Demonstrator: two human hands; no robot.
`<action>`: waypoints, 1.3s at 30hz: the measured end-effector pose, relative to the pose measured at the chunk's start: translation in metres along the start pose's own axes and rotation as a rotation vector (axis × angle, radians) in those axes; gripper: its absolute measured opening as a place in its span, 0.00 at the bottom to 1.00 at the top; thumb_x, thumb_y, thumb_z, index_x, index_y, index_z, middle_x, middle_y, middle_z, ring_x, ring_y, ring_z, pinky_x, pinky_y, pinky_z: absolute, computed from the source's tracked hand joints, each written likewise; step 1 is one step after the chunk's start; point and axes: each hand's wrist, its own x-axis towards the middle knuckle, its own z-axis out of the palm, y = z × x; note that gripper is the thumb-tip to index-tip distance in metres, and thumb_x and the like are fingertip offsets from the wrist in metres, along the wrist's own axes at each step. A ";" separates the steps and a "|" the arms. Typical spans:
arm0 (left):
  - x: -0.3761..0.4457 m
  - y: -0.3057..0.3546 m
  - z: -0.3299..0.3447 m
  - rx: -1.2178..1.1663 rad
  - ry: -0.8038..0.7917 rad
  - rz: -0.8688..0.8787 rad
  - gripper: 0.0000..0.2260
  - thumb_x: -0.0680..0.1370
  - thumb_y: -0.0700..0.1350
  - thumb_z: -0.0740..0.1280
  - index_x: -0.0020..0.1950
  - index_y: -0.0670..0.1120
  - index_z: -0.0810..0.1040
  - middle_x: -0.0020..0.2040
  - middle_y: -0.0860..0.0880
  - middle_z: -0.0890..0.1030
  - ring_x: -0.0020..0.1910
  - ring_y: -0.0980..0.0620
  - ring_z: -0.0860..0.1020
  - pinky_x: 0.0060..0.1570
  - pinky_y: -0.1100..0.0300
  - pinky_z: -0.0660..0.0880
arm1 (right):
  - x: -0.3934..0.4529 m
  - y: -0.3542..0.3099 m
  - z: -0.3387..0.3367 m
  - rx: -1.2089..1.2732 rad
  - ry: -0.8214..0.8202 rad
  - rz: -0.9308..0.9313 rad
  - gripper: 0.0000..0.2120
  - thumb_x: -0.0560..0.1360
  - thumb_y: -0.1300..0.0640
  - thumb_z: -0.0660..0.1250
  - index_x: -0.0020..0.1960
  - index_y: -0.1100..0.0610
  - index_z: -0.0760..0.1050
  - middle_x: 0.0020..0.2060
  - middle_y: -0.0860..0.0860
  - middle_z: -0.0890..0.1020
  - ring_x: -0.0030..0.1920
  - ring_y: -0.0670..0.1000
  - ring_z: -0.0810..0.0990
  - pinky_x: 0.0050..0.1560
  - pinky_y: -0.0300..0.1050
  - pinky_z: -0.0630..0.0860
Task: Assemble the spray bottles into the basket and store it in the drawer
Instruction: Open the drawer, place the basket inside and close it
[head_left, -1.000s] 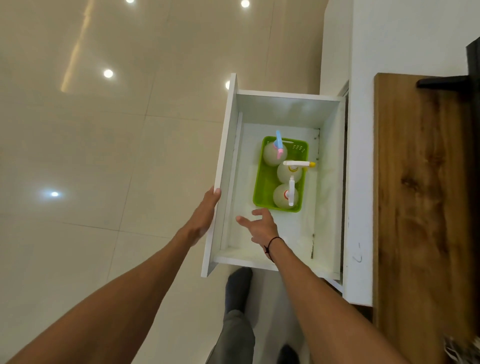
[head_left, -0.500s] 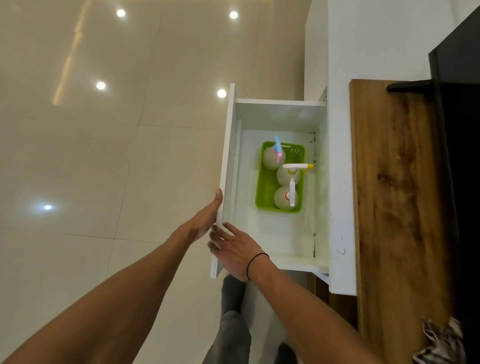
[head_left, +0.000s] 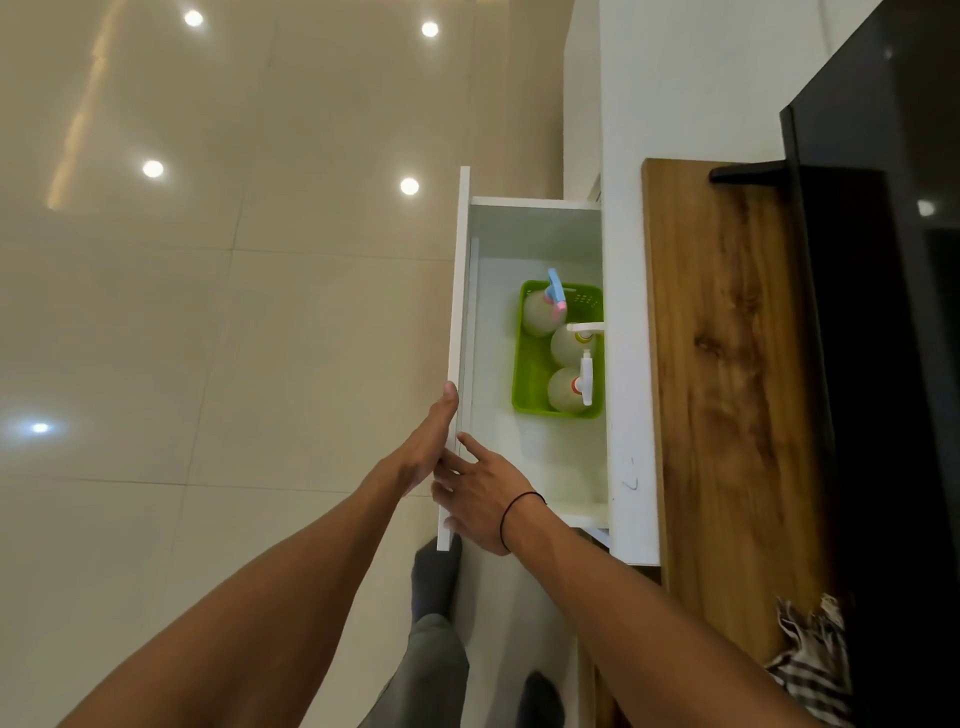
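White panels are forming the drawer (head_left: 540, 457), which is standing partly open from a white cabinet (head_left: 631, 364). Far inside it, toward the right, a lime-green basket (head_left: 530, 364) is sitting on the drawer floor, its right edge slipping under the cabinet front. Three pale spray bottles (head_left: 566, 343) are standing upright in the basket in a near-to-far row: the far one is wearing a blue and pink trigger head, the two nearer ones white heads.

Both hands are resting at the drawer front panel (head_left: 457, 322). The left hand (head_left: 428, 441) is lying flat along the panel's outer left face, fingers straight and together, fingertips pointing far. The right hand (head_left: 480, 493), with a thin black band on its wrist, is spreading loosely over the near end of the panel, forefinger reaching onto the inner side; neither hand is gripping any object.

Right of the cabinet a wooden top (head_left: 727, 389) is running near to far beside a black screen (head_left: 893, 364). Glossy beige floor tiles (head_left: 208, 338) are filling the left.
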 end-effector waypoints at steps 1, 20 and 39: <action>0.002 -0.001 0.005 0.001 -0.006 0.009 0.41 0.77 0.78 0.42 0.86 0.60 0.45 0.88 0.49 0.50 0.87 0.43 0.50 0.82 0.41 0.48 | -0.004 0.002 0.002 -0.006 -0.004 0.006 0.27 0.87 0.42 0.51 0.81 0.53 0.65 0.82 0.54 0.64 0.86 0.58 0.51 0.84 0.64 0.44; 0.023 0.017 0.082 0.068 -0.145 0.044 0.50 0.70 0.82 0.42 0.87 0.58 0.45 0.88 0.48 0.50 0.87 0.43 0.52 0.84 0.39 0.49 | -0.057 0.031 0.050 0.026 -0.063 0.112 0.23 0.86 0.40 0.56 0.73 0.52 0.75 0.78 0.55 0.72 0.83 0.60 0.59 0.81 0.68 0.47; 0.025 0.025 0.166 0.107 -0.257 0.044 0.39 0.79 0.76 0.38 0.87 0.58 0.43 0.87 0.43 0.53 0.86 0.41 0.53 0.82 0.39 0.49 | -0.116 0.063 0.084 0.022 -0.188 0.228 0.27 0.86 0.38 0.50 0.74 0.51 0.75 0.80 0.53 0.69 0.85 0.58 0.53 0.80 0.67 0.38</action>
